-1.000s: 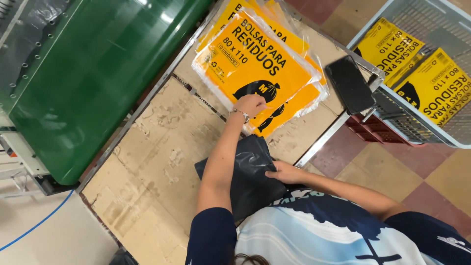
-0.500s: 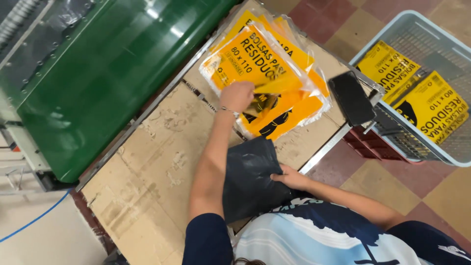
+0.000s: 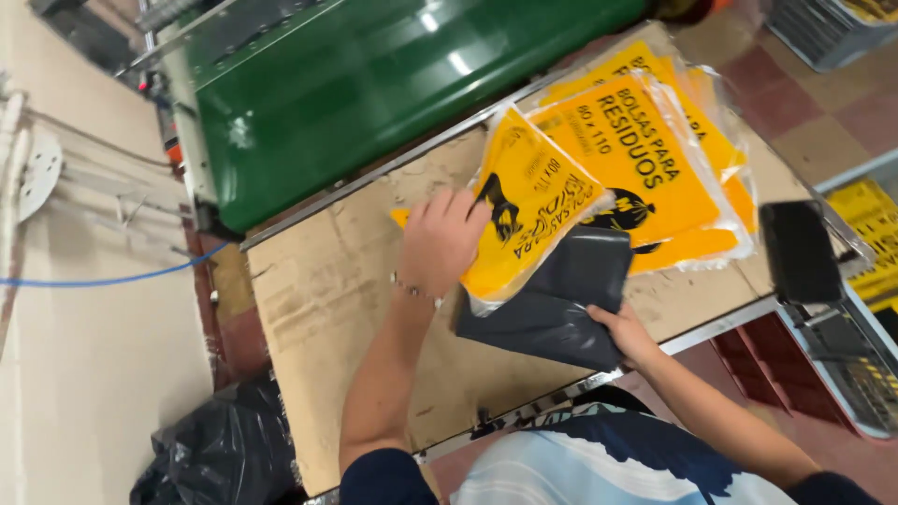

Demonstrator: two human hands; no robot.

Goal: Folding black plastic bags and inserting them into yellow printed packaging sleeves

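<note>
My left hand grips a yellow printed plastic packet by its left edge and holds it lifted over the table. Under that packet lies a folded stack of dark grey bags. My right hand holds this stack at its near right corner. Behind them, a pile of several more yellow packets rests on the cardboard-covered table.
A green machine cover runs along the table's far side. A black flat device sits at the right table edge. A wire basket with yellow packets stands to the right. A black bin bag lies on the floor, left.
My left hand has pulled one yellow packet off the pile toward me and over the grey bags. The camera has swung left.
</note>
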